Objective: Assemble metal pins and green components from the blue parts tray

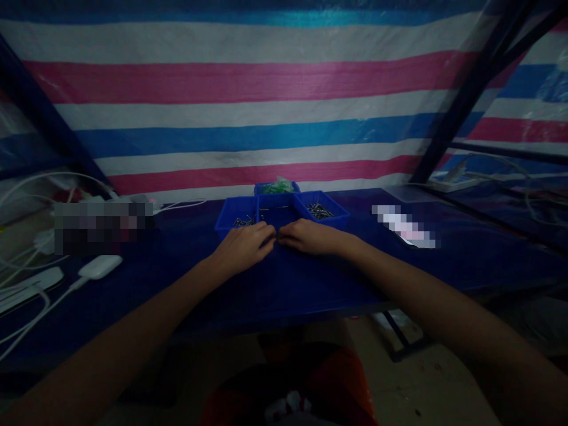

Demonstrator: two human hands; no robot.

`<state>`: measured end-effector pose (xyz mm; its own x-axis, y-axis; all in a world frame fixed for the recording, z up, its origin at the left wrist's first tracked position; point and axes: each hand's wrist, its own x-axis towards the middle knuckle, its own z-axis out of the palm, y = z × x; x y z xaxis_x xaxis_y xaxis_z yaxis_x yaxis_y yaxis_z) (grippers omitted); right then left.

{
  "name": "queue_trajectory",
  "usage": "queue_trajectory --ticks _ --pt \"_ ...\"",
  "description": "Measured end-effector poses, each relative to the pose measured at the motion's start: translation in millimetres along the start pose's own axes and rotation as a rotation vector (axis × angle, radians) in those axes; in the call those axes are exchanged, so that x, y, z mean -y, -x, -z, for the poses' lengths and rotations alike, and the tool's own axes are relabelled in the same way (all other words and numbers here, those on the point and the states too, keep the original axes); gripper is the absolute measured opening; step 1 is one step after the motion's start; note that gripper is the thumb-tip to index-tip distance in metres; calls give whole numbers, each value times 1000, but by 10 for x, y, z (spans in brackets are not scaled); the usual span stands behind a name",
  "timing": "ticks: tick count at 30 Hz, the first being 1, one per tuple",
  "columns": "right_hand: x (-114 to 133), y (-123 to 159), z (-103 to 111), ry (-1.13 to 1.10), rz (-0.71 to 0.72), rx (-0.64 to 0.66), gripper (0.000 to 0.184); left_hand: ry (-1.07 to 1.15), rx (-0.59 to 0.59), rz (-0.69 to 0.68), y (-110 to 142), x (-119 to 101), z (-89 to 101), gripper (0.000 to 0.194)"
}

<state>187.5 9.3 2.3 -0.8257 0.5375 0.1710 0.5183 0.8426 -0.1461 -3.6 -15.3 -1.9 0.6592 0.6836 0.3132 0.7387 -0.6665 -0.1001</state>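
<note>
Both my hands rest on the dark blue table (275, 284), fingertips meeting in front of a row of blue plastic bins. My left hand (246, 244) has its fingers curled and pinched toward the right hand. My right hand (306, 235) is likewise closed, pinching at the same spot; whatever sits between the fingertips is too small to make out. The left bin (235, 216) and the right bin (322, 210) hold small dark metal parts. The middle bin (277, 213) lies just beyond my fingers. A further bin (276, 187) behind holds green pieces.
A white charger (100, 266) with white cables lies at the left. A blurred flat object (403, 226) lies on the table at the right. A striped pink, white and blue tarp (266, 106) hangs behind. Dark metal frame bars (461, 100) stand at the right.
</note>
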Motion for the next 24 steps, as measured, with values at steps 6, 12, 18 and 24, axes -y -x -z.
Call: queue_trajectory --ticks 6,12,18,24 --pt "11 8 27 -32 22 -39 20 25 4 -30 1 39 -26 13" --pt "16 14 36 -48 10 -6 20 77 -9 -81 -5 78 -48 12" --pt "8 20 62 -53 4 14 21 140 -31 -123 -6 96 -65 14" --pt "-7 16 47 -68 -9 30 23 180 -42 -132 2 51 -36 14"
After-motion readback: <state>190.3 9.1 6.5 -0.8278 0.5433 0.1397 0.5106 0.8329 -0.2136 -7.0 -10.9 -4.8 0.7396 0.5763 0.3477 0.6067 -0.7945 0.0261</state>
